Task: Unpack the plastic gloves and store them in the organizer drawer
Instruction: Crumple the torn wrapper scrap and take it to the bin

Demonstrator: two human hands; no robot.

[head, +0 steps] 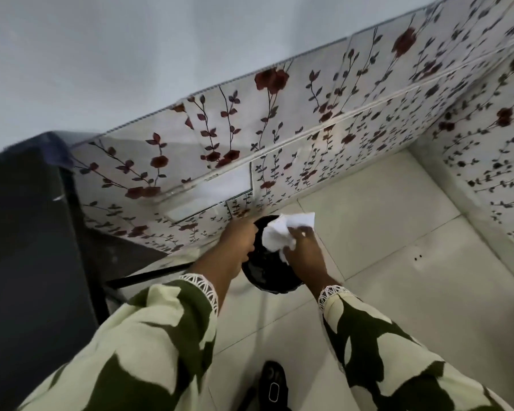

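My right hand (304, 253) grips a crumpled white wrapper (282, 232), holding it over a round black bin (267, 271) lined with a black bag on the floor. My left hand (238, 244) rests on the bin's left rim, fingers curled around the bag's edge. Both sleeves are cream with dark green patches and white lace cuffs. The floral organizer (250, 137) stands just behind the bin, and one of its drawers (214, 188) is pulled out a little, showing a pale interior. No gloves can be made out in the blur.
A dark cabinet (27, 232) fills the left side. Pale floor tiles (383, 232) spread to the right, bounded by another floral panel (493, 161). A black shoe (272, 384) shows at the bottom edge. A grey wall (131, 54) rises behind the organizer.
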